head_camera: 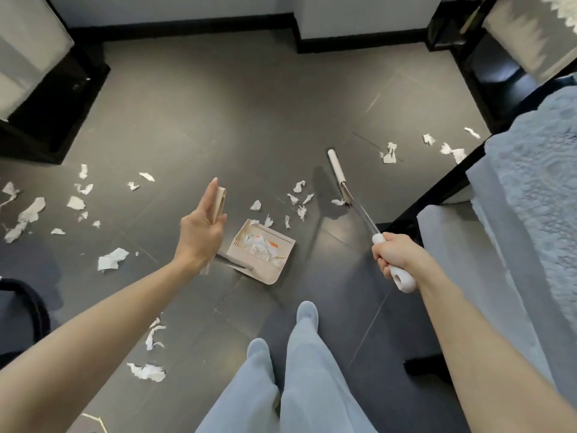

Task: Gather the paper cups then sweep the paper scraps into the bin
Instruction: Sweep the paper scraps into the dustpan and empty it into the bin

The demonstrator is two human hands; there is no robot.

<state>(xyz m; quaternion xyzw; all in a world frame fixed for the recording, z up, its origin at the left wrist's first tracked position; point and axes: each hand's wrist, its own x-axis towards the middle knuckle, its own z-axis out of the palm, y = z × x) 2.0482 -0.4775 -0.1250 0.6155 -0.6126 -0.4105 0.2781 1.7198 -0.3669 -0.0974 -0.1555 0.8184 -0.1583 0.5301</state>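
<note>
- Indoors, a person stands on a dark tiled floor (218,120) strewn with torn paper scraps (112,259); pale blue trouser legs (312,385) and matching footwear show at the bottom of the head view
- The left hand (199,228) is raised, fingers almost straight along the upright beige handle (220,198) of a dustpan (270,276); its grip pinches the handle between thumb and fingers
- The dustpan sits on the floor just ahead of the feet, a few scraps lying inside it
- The right hand (395,254) has its grip wrapped tight round the white end of a broom (362,214); the shaft slants forward and the white broom head rests on the floor, a scrap touching it
- More scraps lie in a loose band between dustpan and broom head; others are spread at far left, near the left foot, and beside the bed (537,170) at right
</note>
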